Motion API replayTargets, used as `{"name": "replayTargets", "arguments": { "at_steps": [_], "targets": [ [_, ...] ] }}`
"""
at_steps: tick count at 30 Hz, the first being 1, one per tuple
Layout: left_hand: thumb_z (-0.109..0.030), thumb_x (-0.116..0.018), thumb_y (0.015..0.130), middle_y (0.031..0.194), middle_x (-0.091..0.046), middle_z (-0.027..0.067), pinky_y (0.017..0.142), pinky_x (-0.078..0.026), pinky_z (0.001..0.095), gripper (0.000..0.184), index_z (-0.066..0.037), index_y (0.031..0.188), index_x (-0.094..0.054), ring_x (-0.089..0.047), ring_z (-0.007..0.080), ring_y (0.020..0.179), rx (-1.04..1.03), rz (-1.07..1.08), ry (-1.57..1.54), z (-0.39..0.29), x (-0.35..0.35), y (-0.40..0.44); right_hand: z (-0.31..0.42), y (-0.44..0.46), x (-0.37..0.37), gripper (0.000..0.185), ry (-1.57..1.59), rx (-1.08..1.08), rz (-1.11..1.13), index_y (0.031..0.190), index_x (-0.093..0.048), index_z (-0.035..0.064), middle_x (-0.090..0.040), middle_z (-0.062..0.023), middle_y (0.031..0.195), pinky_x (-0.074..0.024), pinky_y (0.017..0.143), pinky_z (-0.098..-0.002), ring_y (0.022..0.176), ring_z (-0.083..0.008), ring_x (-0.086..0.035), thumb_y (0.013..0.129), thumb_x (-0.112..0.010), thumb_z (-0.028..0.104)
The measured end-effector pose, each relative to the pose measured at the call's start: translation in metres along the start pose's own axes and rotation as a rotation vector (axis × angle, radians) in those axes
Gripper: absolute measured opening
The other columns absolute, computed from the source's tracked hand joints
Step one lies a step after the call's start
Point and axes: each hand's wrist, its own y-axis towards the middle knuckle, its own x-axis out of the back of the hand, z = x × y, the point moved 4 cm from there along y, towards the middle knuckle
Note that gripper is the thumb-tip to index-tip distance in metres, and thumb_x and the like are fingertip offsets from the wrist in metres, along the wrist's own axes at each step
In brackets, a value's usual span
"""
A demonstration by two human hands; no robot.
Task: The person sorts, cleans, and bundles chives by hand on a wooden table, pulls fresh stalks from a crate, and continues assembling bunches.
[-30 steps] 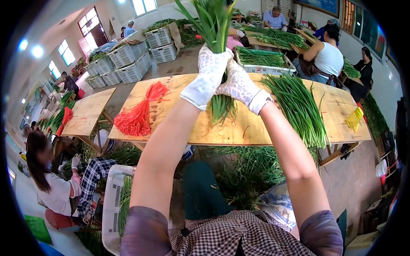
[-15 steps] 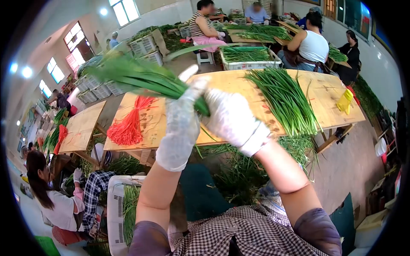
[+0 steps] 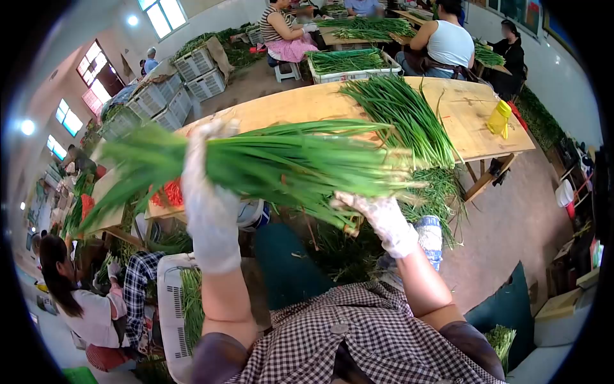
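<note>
Green and strappy, a blurred bunch of chive-like greens (image 3: 288,157) is held crosswise before the wooden table (image 3: 288,105). The left hand (image 3: 208,182), in a thin whitish glove (image 3: 219,233), grasps its leafy half; the right hand (image 3: 382,221), in a spotted glove (image 3: 400,240), is at the pale stem ends, its grip unclear. A fanned pile of slender leaves (image 3: 406,118) lies on the table.
</note>
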Motion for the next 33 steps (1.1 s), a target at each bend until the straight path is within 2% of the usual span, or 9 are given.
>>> {"name": "replayTargets", "arguments": {
  "at_steps": [6,9,12,15,16,21,23,29,33],
  "targets": [
    [-0.027,-0.055,0.091,0.052,-0.044,0.0009,0.076,-0.048,0.0408,0.037,-0.012,0.058,-0.045,-0.047,0.0192,0.056,-0.076,-0.276,-0.359,0.022,0.053,0.036,-0.045,-0.018,0.018,0.023,0.202,-0.291,0.141,0.104,-0.064,-0.0022,-0.068,-0.0112,0.1,-0.0529,0.08,-0.0277,0.088,-0.016,-0.065,0.088,-0.06,0.015],
    [-0.029,-0.051,0.092,0.051,-0.043,0.0014,0.076,-0.047,0.0404,0.039,-0.012,0.058,-0.046,-0.048,0.0194,0.055,-0.177,-0.081,-0.461,0.008,0.077,0.035,-0.05,-0.029,0.055,0.026,0.614,-0.248,0.187,0.097,-0.064,0.0015,-0.057,0.0005,0.065,-0.0497,0.055,-0.0254,0.054,-0.0099,-0.052,0.093,-0.055,0.025],
    [-0.024,-0.052,0.091,0.052,-0.043,0.0017,0.077,-0.046,0.039,0.037,-0.011,0.057,-0.043,-0.047,0.0196,0.057,-0.227,-0.117,-0.453,-0.002,0.103,0.031,-0.085,-0.034,0.121,0.027,0.964,-0.316,-0.242,0.1,-0.062,0.006,-0.046,0.0066,0.058,-0.0416,0.047,-0.026,0.047,-0.0055,-0.039,0.094,-0.053,0.031],
    [-0.021,-0.05,0.092,0.053,-0.043,0.0021,0.079,-0.045,0.0366,0.038,-0.011,0.056,-0.043,-0.046,0.0186,0.056,-0.271,-0.15,-0.42,0.0,0.114,0.024,-0.06,-0.019,0.116,0.026,-0.18,-0.097,-0.182,0.114,-0.057,-0.0017,-0.066,-0.0093,0.096,-0.0514,0.077,-0.0223,0.082,-0.0118,-0.06,0.093,-0.052,0.014],
    [-0.022,-0.049,0.092,0.052,-0.043,0.0023,0.079,-0.045,0.0363,0.038,-0.011,0.056,-0.043,-0.046,0.0184,0.055,-0.286,-0.124,-0.403,0.003,0.11,0.021,-0.077,-0.012,0.107,0.03,0.218,-0.124,-0.099,0.119,-0.054,-0.0024,-0.059,-0.0142,0.119,-0.0467,0.093,-0.0245,0.105,-0.0165,-0.057,0.091,-0.055,0.006],
    [-0.024,-0.047,0.094,0.051,-0.037,0.0012,0.077,-0.042,0.0359,0.039,-0.013,0.057,-0.04,-0.041,0.0171,0.053,-0.265,0.025,-0.363,0.035,0.066,-0.004,-0.041,0.003,0.003,0.041,-0.676,-0.014,-0.15,0.101,-0.065,0.0003,-0.064,-0.0123,0.109,-0.0477,0.084,-0.0302,0.101,-0.0181,-0.061,0.077,-0.074,0.031],
    [-0.024,-0.047,0.094,0.051,-0.037,0.0009,0.076,-0.041,0.0354,0.038,-0.013,0.058,-0.039,-0.04,0.0171,0.053,-0.268,0.127,-0.371,0.03,0.07,-0.001,-0.108,0.021,0.018,0.024,-0.033,-0.14,-0.118,0.092,-0.068,-0.0008,-0.068,-0.0089,0.095,-0.0484,0.076,-0.0243,0.087,-0.0135,-0.063,0.083,-0.069,0.022],
    [-0.025,-0.05,0.092,0.051,-0.039,0.0007,0.079,-0.043,0.0355,0.038,-0.012,0.057,-0.042,-0.043,0.0161,0.054,-0.3,0.032,-0.414,-0.008,0.123,0.006,-0.141,-0.008,0.085,0.024,0.139,-0.34,-0.368,0.111,-0.056,-0.0036,-0.066,-0.0076,0.083,-0.0492,0.041,-0.018,0.053,-0.0078,-0.056,0.09,-0.056,0.01],
    [-0.026,-0.049,0.092,0.05,-0.04,-0.0009,0.075,-0.042,0.0335,0.036,-0.013,0.059,-0.042,-0.043,0.0173,0.053,-0.271,-0.048,-0.472,-0.003,0.141,0.003,-0.115,0.004,0.088,0.027,-0.23,0.016,-0.259,0.114,-0.059,-0.0008,-0.064,-0.0062,0.103,-0.0505,0.081,-0.0216,0.085,-0.0101,-0.06,0.089,-0.06,0.009]
  ]
}}
